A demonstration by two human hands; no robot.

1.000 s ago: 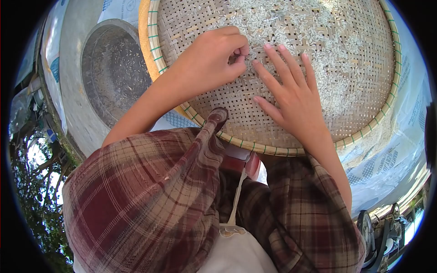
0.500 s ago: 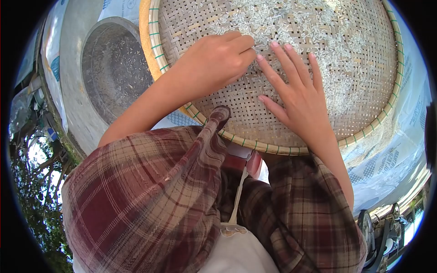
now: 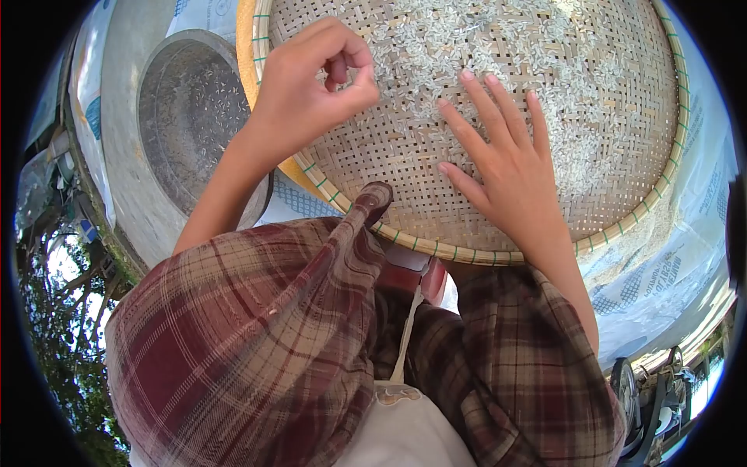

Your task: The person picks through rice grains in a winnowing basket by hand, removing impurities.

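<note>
A round woven tray [image 3: 389, 156] with a green-stitched rim carries loose white grains [image 3: 580, 128], thickest at the top and right. Over its left edge is my left hand [image 3: 315, 82], its fingers curled and thumb drawn in; anything pinched there is hidden or too small to name. My right hand [image 3: 510, 171] lies palm down on the tray with fingers spread, fingertips at the grains, holding nothing. Left of the tray stands a grey round basin [image 3: 179, 117] with scattered grains inside.
An orange-yellow rim [image 3: 247, 47] shows beneath the tray's left side. Printed sheeting [image 3: 646, 288] lies beyond its right edge. Plaid cloth [image 3: 226, 327] covers my lap, one fold reaching the tray's rim. Wheels [image 3: 625, 393] show at lower right, foliage at lower left.
My left hand has moved left and slightly up, away from the grains beside my right hand, towards the basin. My right hand has hardly moved.
</note>
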